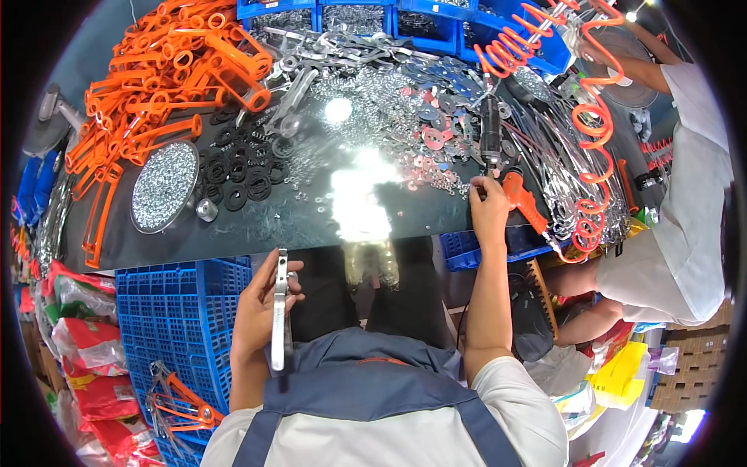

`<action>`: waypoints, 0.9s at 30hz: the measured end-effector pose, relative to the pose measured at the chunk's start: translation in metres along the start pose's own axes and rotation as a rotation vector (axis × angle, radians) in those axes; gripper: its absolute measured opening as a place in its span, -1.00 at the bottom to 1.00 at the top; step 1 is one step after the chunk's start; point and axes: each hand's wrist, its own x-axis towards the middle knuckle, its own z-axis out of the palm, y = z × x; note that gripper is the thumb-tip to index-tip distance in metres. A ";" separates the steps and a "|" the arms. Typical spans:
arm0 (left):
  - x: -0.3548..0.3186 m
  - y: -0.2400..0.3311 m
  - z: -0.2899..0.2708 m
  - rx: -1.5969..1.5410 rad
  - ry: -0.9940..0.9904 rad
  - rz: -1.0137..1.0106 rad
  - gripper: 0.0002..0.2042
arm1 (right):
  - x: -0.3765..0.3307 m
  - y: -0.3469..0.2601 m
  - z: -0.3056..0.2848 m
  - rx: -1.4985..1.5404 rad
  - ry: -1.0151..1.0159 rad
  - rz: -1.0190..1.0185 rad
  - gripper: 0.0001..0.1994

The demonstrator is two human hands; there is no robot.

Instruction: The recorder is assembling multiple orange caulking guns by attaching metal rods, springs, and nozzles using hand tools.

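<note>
My left hand [257,315] is closed around a long, narrow silver metal bar [278,319] with small holes near its upper end, held upright in front of the table edge. My right hand [489,212] reaches over the table's right part, its thumb and fingers pinched together; whatever they hold is too small to make out. Just above these fingers hangs a black air screwdriver [490,128], bit downward. Beside the hand lies an orange air blow gun [523,202]. Small washers [443,177] are scattered to the left of my right fingertips.
Orange handle frames [167,78] pile up at the far left, near black rings [241,171] and a dish of small metal parts [163,187]. Blue bins [354,19] line the back. An orange coiled hose [593,124] hangs at right, near a co-worker's arm [638,66]. Blue crates [167,311] stand lower left.
</note>
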 end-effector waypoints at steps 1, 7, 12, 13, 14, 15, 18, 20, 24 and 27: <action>0.000 0.000 -0.002 0.049 0.013 0.019 -0.30 | 0.006 0.001 0.000 0.029 -0.017 -0.010 -0.85; -0.001 -0.002 0.004 0.005 0.180 0.041 -0.38 | 0.031 -0.049 0.020 0.193 -0.217 -0.012 -0.83; -0.001 -0.008 0.012 -0.027 0.123 0.069 -0.39 | 0.030 -0.095 0.060 0.226 -0.382 -0.299 -0.82; -0.004 -0.006 0.013 -0.042 0.132 0.070 -0.38 | 0.032 -0.102 0.065 0.165 -0.464 -0.286 -0.85; -0.006 -0.006 0.012 -0.043 0.145 0.071 -0.38 | 0.033 -0.108 0.068 0.101 -0.545 -0.273 -0.86; -0.007 -0.007 0.011 -0.044 0.163 0.078 -0.37 | 0.032 -0.114 0.069 0.115 -0.578 -0.315 -0.86; -0.012 -0.010 0.003 -0.049 0.189 0.083 -0.36 | 0.030 -0.122 0.078 0.110 -0.563 -0.359 -0.85; -0.012 -0.014 -0.001 -0.047 0.191 0.082 -0.34 | 0.032 -0.128 0.088 0.115 -0.556 -0.340 -0.85; -0.013 -0.013 0.000 -0.114 -0.047 0.198 -0.36 | 0.029 -0.131 0.113 -0.168 -0.386 -0.469 -0.81; -0.010 -0.004 0.005 -0.056 -0.021 0.157 -0.45 | 0.029 -0.119 0.123 -0.041 -0.241 -0.455 -0.86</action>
